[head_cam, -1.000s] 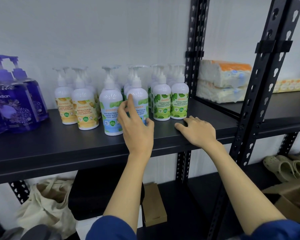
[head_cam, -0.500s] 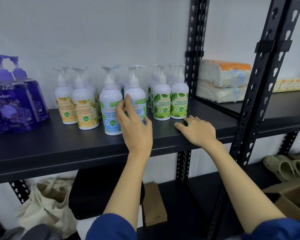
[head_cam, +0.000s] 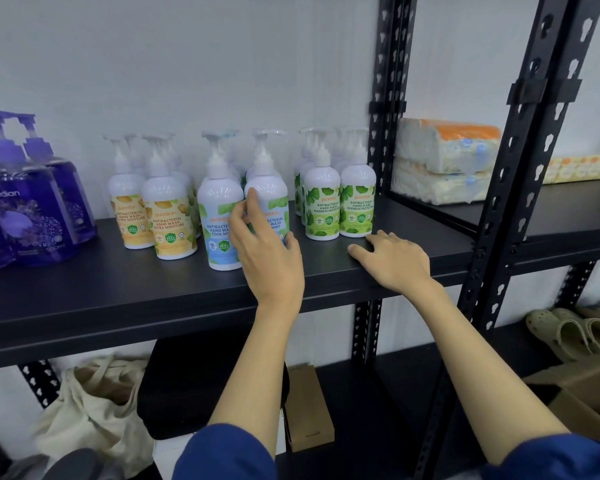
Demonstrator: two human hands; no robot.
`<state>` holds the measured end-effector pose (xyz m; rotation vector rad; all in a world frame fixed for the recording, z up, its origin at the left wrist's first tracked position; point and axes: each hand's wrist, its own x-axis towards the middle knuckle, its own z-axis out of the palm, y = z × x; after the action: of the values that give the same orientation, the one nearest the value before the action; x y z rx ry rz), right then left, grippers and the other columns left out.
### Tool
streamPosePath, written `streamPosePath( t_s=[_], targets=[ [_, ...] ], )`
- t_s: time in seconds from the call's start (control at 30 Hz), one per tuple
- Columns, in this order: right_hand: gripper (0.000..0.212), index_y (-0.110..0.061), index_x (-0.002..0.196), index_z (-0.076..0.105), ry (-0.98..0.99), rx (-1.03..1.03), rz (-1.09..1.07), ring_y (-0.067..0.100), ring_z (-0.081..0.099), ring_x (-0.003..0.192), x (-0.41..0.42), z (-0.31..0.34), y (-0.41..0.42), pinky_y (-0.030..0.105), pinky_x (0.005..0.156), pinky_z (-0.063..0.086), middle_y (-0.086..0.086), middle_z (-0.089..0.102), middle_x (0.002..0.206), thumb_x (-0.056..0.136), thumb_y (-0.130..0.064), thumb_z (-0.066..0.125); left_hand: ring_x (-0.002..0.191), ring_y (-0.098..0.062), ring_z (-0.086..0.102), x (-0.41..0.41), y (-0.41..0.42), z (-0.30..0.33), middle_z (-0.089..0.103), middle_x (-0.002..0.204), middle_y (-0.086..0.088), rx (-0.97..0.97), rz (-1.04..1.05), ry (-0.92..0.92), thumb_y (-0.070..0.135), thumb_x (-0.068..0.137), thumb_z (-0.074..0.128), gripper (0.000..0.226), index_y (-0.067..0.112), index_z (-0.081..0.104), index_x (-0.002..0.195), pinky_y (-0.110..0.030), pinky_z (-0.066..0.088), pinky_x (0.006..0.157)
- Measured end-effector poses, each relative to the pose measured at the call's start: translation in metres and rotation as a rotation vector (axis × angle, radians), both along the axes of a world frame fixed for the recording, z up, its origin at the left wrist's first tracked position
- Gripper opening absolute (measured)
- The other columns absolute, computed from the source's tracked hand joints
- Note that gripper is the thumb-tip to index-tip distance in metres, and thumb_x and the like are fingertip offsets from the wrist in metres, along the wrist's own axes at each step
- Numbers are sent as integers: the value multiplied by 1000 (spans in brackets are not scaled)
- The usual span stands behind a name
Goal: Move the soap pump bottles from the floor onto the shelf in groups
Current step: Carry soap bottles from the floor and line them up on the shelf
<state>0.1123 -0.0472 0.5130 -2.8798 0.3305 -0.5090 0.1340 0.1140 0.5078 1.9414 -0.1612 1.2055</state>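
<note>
Soap pump bottles stand in colour groups on the black shelf (head_cam: 84, 289): purple ones (head_cam: 25, 209) at the far left, then yellow-label ones (head_cam: 168, 220), blue-label ones (head_cam: 217, 220) and green-label ones (head_cam: 340, 209). My left hand (head_cam: 265, 251) holds the right-hand front blue-label bottle (head_cam: 271, 192) low down. Its thumb is on the bottle's right side and its fingers lie across the label. The bottle stands upright beside its blue-label neighbour. My right hand (head_cam: 394, 261) rests flat on the shelf's front edge, just in front of the green-label bottles.
Black slotted uprights (head_cam: 385, 133) bound the shelf bay on the right. Wrapped tissue packs (head_cam: 444, 161) lie in the adjoining bay. On the lower level are a cloth tote bag (head_cam: 90, 410), a brown paper bag (head_cam: 309, 407), sandals (head_cam: 568, 330) and a cardboard box (head_cam: 586, 393).
My left hand has slid the blue-label bottle a little back toward the wall, closer to its group. My right hand has stayed on the shelf edge.
</note>
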Motion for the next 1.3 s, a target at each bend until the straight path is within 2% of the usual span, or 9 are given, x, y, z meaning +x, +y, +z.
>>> streamPosePath(
  t_s=[0.5,0.67,0.77,0.87,0.97,1.13,1.2,1.3],
  targets=[
    [58,-13,134,48,8,5,11,24,42,127,1,1,-1,38,99,33,6,49,136,96,-52,29,120,-32,41,-2,1,2,39,133,-19,26,9,29,2,75,72,79,6,33,143,-39,43,96],
    [58,-11,132,50,64,26,22,26,42,126,-2,5,0,38,98,34,8,49,135,96,-51,29,125,-31,38,-10,8,6,34,138,-18,117,-17,123,4,77,72,84,6,25,147,-37,41,99],
    [51,-10,124,55,82,54,12,30,49,118,-10,13,5,37,86,38,11,54,127,96,-48,33,130,-29,33,-21,18,8,29,143,-14,186,-43,234,11,82,68,82,9,20,148,-36,39,101],
    [36,-12,116,60,-20,10,22,32,57,103,-26,20,19,33,73,37,12,61,114,95,-36,43,123,-26,40,-34,35,12,40,135,-11,262,-40,275,18,86,62,62,11,35,142,-37,42,94],
    [27,-14,107,65,-142,11,119,29,58,94,-45,25,43,30,69,38,9,65,105,90,-27,49,115,-26,47,-51,56,18,50,126,-10,391,18,303,20,91,54,41,10,50,130,-36,42,85],
    [24,-18,103,68,-234,50,329,26,59,92,-68,31,106,31,68,41,5,67,101,88,-28,51,102,-27,54,-91,107,22,58,113,-11,502,161,287,20,92,48,27,8,60,114,-35,40,74],
    [24,-19,103,67,-245,48,423,26,59,91,-76,28,138,32,68,43,5,67,100,88,-29,52,100,-29,54,-107,135,19,59,111,-12,549,220,306,19,92,47,26,8,60,111,-38,41,74],
    [22,-19,100,68,-206,48,600,24,58,91,-87,17,191,31,67,42,4,67,98,88,-29,52,103,-30,54,-133,182,10,58,113,-12,586,338,436,18,92,46,26,7,59,113,-39,44,78]
  ],
)
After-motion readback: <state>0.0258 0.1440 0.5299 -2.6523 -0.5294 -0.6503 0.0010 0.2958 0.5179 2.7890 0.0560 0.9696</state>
